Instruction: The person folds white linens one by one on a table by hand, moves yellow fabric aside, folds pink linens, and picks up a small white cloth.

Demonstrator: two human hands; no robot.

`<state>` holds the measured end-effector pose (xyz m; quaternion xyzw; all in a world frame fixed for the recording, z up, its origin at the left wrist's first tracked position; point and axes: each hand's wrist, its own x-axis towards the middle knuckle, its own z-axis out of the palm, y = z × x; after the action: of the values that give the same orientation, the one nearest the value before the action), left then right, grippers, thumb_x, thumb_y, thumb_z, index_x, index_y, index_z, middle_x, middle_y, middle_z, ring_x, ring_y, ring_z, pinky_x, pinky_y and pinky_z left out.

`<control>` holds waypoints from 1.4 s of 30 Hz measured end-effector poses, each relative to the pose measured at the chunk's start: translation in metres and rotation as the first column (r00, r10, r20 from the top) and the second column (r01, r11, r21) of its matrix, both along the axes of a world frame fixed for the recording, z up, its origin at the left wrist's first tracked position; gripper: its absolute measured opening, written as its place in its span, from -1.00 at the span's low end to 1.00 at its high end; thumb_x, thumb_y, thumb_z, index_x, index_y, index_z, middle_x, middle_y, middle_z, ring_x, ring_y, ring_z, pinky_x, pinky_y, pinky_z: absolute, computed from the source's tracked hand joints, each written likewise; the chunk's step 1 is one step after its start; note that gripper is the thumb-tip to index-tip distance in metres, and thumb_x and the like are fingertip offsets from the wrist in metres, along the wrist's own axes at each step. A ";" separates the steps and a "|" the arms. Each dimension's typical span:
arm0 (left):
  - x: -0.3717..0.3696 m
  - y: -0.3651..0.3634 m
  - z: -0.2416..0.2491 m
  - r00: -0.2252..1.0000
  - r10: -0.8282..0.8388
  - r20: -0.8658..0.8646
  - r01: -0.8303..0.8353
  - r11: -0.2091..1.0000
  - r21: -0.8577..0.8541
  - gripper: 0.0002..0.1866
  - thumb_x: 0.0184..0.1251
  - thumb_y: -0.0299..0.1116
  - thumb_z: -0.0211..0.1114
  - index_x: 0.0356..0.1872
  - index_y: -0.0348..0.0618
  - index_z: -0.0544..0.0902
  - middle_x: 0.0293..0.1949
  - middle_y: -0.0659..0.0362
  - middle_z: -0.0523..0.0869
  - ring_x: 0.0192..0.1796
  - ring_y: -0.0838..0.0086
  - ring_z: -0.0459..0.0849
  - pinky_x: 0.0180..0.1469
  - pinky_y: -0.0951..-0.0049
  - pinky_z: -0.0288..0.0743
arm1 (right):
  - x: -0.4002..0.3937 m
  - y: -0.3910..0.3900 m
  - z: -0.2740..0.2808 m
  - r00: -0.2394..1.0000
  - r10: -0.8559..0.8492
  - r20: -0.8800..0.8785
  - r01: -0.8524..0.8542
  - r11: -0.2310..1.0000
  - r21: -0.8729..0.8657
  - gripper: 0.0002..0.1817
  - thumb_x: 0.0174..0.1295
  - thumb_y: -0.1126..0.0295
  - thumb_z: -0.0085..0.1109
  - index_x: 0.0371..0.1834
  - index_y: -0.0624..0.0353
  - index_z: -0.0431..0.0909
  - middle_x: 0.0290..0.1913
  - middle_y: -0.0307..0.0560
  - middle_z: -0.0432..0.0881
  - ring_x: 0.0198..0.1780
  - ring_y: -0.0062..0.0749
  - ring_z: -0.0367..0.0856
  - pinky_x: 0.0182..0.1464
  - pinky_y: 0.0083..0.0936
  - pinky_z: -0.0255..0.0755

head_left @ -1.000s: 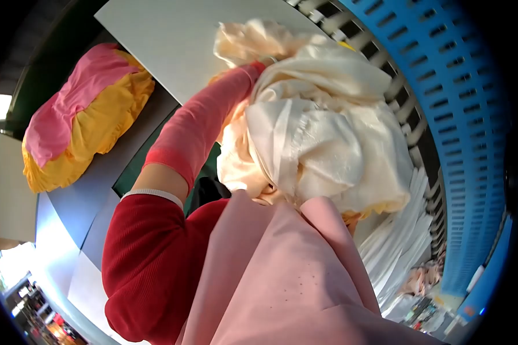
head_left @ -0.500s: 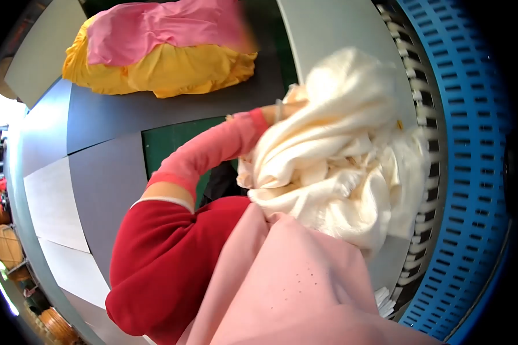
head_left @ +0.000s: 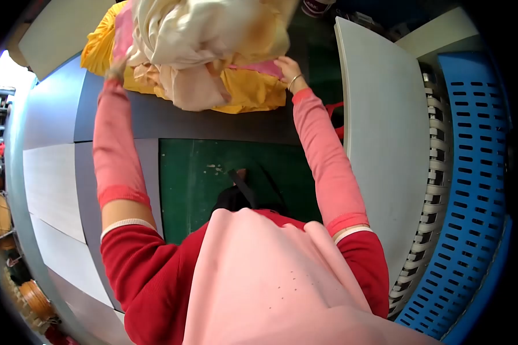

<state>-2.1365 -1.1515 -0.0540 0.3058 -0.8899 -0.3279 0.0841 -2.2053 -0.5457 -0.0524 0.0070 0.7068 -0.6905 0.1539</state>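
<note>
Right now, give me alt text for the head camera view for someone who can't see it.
Both hands, left hand and right hand, hold a bundle of cream fabric over a yellow and pink fabric pile on a dark grey table. A blue slotted crate is at the right.

One head-worn view only — aimed steeply down, close over the chest and outstretched arms, the table [head_left: 121, 190] seen below.

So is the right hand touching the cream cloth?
Touching. The head view shows the right hand gripping the lower edge of the cream cloth, fingers pressed into it above the yellow pile.
</note>
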 end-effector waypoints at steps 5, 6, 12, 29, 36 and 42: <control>0.182 0.094 -0.076 0.977 0.071 0.200 -0.201 0.616 0.761 -0.70 0.05 -0.03 0.27 -0.58 0.03 0.44 -0.61 0.26 0.45 -0.57 0.49 0.38 -0.52 0.49 0.27 | 0.129 0.075 -0.027 0.931 0.227 0.287 -0.190 0.970 -0.153 -0.59 0.18 0.30 0.10 0.12 0.11 0.38 -0.07 -0.21 0.55 -0.14 -0.60 0.51 -0.27 -0.73 0.34; 0.212 0.052 -0.159 0.956 -0.230 0.182 -0.134 0.211 0.968 -0.75 0.07 -0.06 0.24 -0.54 0.03 0.47 -0.55 0.21 0.49 -0.51 0.42 0.42 -0.44 0.42 0.31 | 0.163 0.102 -0.037 0.928 0.201 0.313 -0.163 0.976 -0.144 -0.58 0.20 0.30 0.08 0.13 0.11 0.37 -0.07 -0.20 0.55 -0.13 -0.60 0.52 -0.19 -0.72 0.36; 0.233 0.191 -0.193 0.759 -0.178 0.626 -0.357 0.691 0.629 -0.72 0.14 -0.14 0.17 -0.16 0.02 0.51 -0.20 0.22 0.61 -0.19 0.32 0.54 -0.14 0.22 0.39 | 0.352 0.228 -0.003 0.768 -0.354 0.533 0.370 0.925 0.083 -0.57 0.22 0.23 0.04 0.16 0.05 0.35 -0.05 -0.22 0.54 -0.08 -0.58 0.49 -0.01 -0.53 0.29; 0.184 0.869 0.117 0.081 -0.591 -0.802 0.902 -0.298 0.311 -0.70 0.24 -0.48 0.10 0.00 -0.30 0.47 -0.33 0.15 0.59 -0.31 0.53 0.53 -0.25 0.54 0.44 | 0.704 0.283 0.105 0.210 -0.977 0.025 0.964 0.203 -0.172 -0.65 0.22 0.35 -0.02 0.07 0.21 0.40 -0.16 -0.15 0.56 -0.07 -0.50 0.50 0.03 -0.57 0.35; 0.400 1.007 0.131 -0.400 -0.770 -0.496 0.448 -0.637 0.627 -0.75 0.29 -0.41 0.05 -0.06 -0.25 0.51 -0.32 0.20 0.60 -0.24 0.56 0.56 -0.15 0.58 0.43 | 0.880 0.302 0.110 -0.509 -0.854 0.106 0.835 -0.520 -0.178 -0.67 0.20 0.36 -0.03 -0.01 0.27 0.43 -0.24 -0.12 0.58 -0.20 -0.51 0.54 -0.11 -0.64 0.40; 0.462 1.066 0.129 -0.715 -0.628 -0.307 0.176 -0.587 0.790 -0.73 0.30 -0.37 0.05 -0.03 -0.24 0.50 -0.28 0.20 0.62 -0.24 0.60 0.56 -0.12 0.60 0.41 | 0.936 0.290 0.111 -0.749 -0.661 0.053 0.637 -0.740 -0.216 -0.74 0.25 0.46 -0.08 -0.05 0.33 0.44 -0.28 -0.09 0.59 -0.30 -0.52 0.56 -0.22 -0.68 0.44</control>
<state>-1.6748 -0.0860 0.0754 -0.5246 -0.4065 -0.2908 -0.6892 -1.2691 -0.2553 0.0589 0.5867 0.2104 -0.4294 -0.6536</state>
